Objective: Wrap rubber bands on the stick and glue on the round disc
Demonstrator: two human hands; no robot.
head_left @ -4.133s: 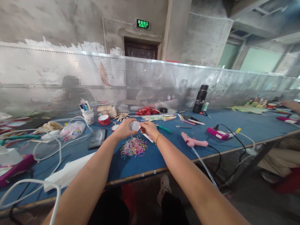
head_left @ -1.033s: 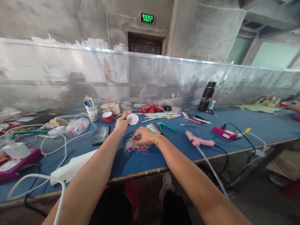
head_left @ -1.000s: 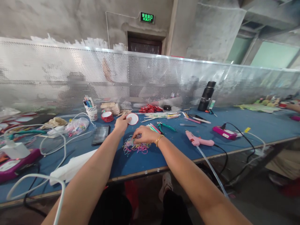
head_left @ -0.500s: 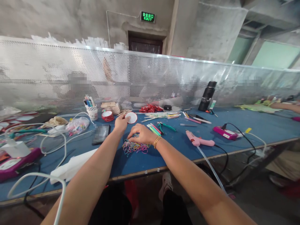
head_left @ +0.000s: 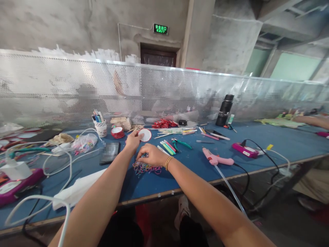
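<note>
My left hand [head_left: 133,141] is closed on the edge of a round white disc with a red rim [head_left: 145,135], which it holds above the blue table. To its right and nearer to me, my right hand [head_left: 151,155] reaches down into a heap of thin coloured bands [head_left: 146,168]. Its thumb and fingers are pinched together at the top of the heap. Whatever is between the fingertips is too small to make out. A short stack of similar red-rimmed discs [head_left: 117,132] lies to the left of my left hand.
Several markers [head_left: 169,146] and green-handled pliers [head_left: 182,143] lie right of my hands. Farther right are a pink glue gun [head_left: 217,158], a purple power strip [head_left: 245,150] and a black bottle [head_left: 224,110]. A black phone-like slab [head_left: 110,153] and white cables [head_left: 72,164] are at left.
My right hand's thumb and fingers have come together and dipped into the bands. My left hand still holds the disc in about the same place. The whole view has tilted slightly.
</note>
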